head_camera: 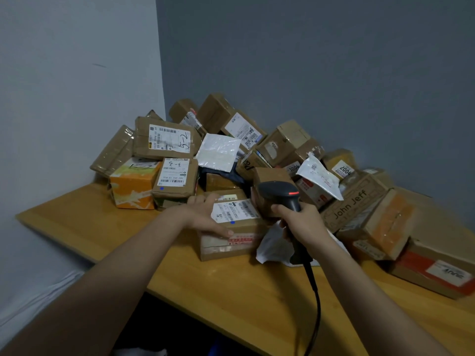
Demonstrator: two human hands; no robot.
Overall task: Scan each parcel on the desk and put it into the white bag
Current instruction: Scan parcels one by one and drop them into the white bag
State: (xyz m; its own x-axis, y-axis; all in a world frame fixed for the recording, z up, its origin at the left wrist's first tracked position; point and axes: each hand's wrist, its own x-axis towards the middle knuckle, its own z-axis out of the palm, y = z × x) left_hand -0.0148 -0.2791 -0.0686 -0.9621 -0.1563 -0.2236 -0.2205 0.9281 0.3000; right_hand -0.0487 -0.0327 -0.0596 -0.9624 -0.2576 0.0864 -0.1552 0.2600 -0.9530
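Note:
A brown cardboard parcel (pixel 231 237) with a white shipping label on top lies near the desk's front, ahead of a heap of parcels. My left hand (pixel 205 214) grips its left side, fingers over the far edge and thumb along the near edge. A black handheld barcode scanner (pixel 280 194) with a lit red strip points at the parcel's label. My right hand (pixel 300 222) holds the scanner by its handle, and its black cable (pixel 314 291) hangs down over the desk's front edge. A white sheet, perhaps the bag (pixel 33 301), lies low at the left.
Several cardboard parcels (pixel 164 140) are piled on the wooden desk (pixel 231 291) against the corner walls. An orange box (pixel 133 188) stands at the left, a "John Jeff" box (pixel 352 201) at the right. A crumpled white mailer (pixel 272 247) lies under my right hand.

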